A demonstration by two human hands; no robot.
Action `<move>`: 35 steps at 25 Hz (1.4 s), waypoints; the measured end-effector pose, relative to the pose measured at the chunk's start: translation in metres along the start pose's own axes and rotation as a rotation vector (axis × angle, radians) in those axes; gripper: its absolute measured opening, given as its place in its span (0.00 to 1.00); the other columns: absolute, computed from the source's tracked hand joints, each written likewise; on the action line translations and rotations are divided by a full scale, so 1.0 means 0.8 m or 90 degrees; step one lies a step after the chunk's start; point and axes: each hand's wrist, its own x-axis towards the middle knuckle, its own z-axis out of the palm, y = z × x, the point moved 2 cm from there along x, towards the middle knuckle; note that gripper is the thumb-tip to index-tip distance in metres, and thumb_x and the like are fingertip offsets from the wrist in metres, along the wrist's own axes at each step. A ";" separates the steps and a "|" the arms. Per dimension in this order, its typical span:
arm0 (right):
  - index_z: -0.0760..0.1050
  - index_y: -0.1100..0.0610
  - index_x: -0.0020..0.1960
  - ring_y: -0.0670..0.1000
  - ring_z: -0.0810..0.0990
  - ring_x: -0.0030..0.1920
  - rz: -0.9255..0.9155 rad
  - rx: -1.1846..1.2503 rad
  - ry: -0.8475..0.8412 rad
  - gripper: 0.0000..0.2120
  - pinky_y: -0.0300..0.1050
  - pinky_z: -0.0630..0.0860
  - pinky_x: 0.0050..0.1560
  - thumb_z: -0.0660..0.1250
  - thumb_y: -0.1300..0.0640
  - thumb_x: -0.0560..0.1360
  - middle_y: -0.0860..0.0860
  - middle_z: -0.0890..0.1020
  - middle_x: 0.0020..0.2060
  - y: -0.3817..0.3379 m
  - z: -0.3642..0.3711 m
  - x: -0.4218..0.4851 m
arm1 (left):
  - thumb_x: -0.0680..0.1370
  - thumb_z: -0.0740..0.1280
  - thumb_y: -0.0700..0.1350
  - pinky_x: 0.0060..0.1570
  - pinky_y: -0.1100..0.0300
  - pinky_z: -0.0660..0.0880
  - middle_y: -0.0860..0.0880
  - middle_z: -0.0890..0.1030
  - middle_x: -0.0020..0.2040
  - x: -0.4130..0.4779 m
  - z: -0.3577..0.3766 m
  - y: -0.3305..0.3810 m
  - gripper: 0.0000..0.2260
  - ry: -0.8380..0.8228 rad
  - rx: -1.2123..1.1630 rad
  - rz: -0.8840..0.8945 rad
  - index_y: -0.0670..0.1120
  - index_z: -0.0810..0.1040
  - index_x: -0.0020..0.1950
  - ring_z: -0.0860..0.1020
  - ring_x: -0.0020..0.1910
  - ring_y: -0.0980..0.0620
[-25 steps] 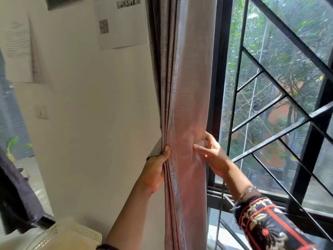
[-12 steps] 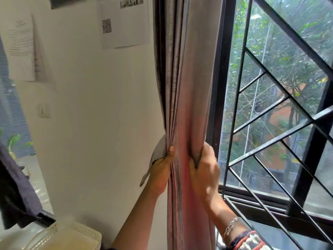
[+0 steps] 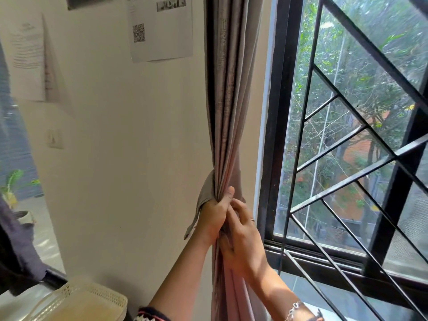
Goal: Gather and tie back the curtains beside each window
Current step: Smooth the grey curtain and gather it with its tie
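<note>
A grey-pink curtain [image 3: 228, 93] hangs bunched into narrow folds between the cream wall and the black window frame [image 3: 276, 126]. My left hand [image 3: 214, 216] grips the gathered folds from the left, thumb up against the fabric. A grey tie-back strip [image 3: 201, 205] hangs out from behind that hand. My right hand [image 3: 243, 239] is curled round the bundle from the right, just below and against my left hand. Below both hands the curtain falls straight down.
The window has a black diagonal grille [image 3: 352, 172] with trees outside. Papers [image 3: 162, 28] are stuck on the wall [image 3: 129, 158] to the left. A cream perforated basket [image 3: 78, 302] sits at the bottom left, beside dark cloth [image 3: 16, 251].
The curtain went from a broad panel to a tight bundle. My right hand moved left from the panel's window-side edge and closed round the folds against my left hand.
</note>
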 end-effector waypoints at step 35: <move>0.76 0.60 0.57 0.57 0.81 0.54 0.436 0.962 -0.036 0.22 0.54 0.75 0.59 0.66 0.49 0.69 0.58 0.82 0.54 -0.021 -0.090 0.039 | 0.74 0.60 0.28 0.60 0.79 0.63 0.35 0.63 0.70 -0.018 -0.009 -0.024 0.40 0.022 0.344 0.492 0.64 0.51 0.73 0.63 0.66 0.70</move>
